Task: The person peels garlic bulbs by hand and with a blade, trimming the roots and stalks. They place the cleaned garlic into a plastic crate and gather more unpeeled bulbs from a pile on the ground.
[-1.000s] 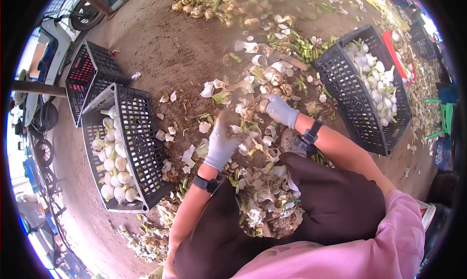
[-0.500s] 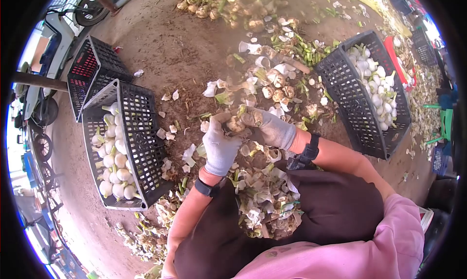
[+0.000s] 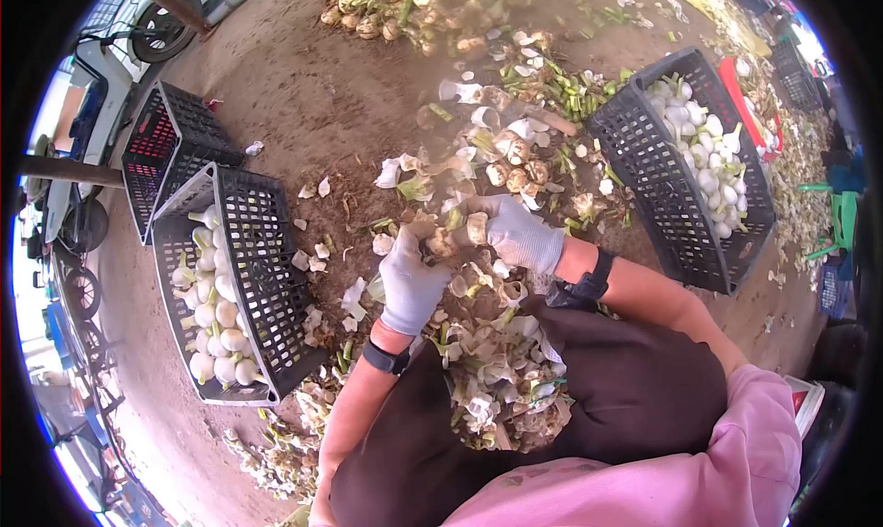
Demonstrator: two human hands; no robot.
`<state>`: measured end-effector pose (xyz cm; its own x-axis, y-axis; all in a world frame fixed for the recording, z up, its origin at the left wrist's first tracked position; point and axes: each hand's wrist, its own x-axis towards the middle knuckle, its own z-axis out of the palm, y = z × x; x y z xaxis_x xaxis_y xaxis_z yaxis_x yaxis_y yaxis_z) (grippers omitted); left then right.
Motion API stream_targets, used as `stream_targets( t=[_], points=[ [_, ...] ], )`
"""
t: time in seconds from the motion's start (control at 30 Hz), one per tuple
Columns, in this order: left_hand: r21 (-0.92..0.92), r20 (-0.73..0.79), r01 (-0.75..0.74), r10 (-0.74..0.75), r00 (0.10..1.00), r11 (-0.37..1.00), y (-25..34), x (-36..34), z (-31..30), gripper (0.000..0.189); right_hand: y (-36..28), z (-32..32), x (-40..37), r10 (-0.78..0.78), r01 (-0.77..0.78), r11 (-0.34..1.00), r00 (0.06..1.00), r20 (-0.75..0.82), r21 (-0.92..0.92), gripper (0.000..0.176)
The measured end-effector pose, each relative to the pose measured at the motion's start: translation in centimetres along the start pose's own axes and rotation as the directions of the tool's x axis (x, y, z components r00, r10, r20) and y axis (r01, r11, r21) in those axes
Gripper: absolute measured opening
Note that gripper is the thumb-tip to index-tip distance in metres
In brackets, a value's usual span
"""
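Observation:
My left hand (image 3: 414, 283), in a pale work glove, is closed around a dirty, unpeeled garlic bulb (image 3: 441, 244). A short greenish stem (image 3: 454, 219) rises from the bulb. Beside it my right hand (image 3: 522, 234), gloved as well, pinches a curled, brownish piece of garlic skin (image 3: 476, 228); its fingertips partly hide the piece. Both hands are above the littered ground, close together. Just beyond them, several unpeeled garlic bulbs (image 3: 517, 173) lie among loose skins. Between my knees is a heap of peeled skins (image 3: 501, 380).
A black crate (image 3: 267, 279) of white garlic stands at left, with another black crate (image 3: 152, 150) behind it. At right, a tilted black crate (image 3: 644, 159) holds white bulbs. A pile of unpeeled garlic (image 3: 386, 7) lies at the far side. Cut green stems (image 3: 561, 90) litter the ground.
My right hand has moved slightly right and turned, pulling a brownish piece of skin away from the bulb. My left hand stays nearly in place with the garlic bulb.

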<state>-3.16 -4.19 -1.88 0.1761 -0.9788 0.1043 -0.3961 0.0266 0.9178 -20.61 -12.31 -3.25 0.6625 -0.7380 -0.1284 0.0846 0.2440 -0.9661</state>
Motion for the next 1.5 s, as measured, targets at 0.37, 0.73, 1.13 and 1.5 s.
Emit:
stream_targets(
  t=[0.37, 0.73, 1.13, 1.5],
  points=[
    [-0.724, 0.529, 0.559, -0.194, 0.826, 0.404, -1.1, 0.4, -0.3, 0.036, -0.2, -1.0, 0.2, -0.423, 0.416, 0.757, 0.900, 0.107, -0.504, 0.040],
    [-0.739, 0.135, 0.357, -0.394, 0.909, 0.571, 1.1, 0.4, 1.0, 0.021, 0.7, -1.2, 0.2, -0.248, 0.254, 0.964, 0.965, 0.079, -0.077, 0.035],
    [-0.793, 0.596, 0.599, -0.057, 0.801, 0.113, -2.5, 0.6, -1.8, 0.052, -1.9, -3.5, 3.2, 0.210, -0.198, 0.971, 0.975, 0.077, -0.133, 0.033],
    [-0.433, 0.148, 0.445, -0.426, 0.893, 0.784, 0.7, 0.8, -2.4, 0.046, -1.8, 1.7, 0.5, 0.106, -0.069, 0.906, 0.992, -0.067, 0.417, 0.016]
  ],
)
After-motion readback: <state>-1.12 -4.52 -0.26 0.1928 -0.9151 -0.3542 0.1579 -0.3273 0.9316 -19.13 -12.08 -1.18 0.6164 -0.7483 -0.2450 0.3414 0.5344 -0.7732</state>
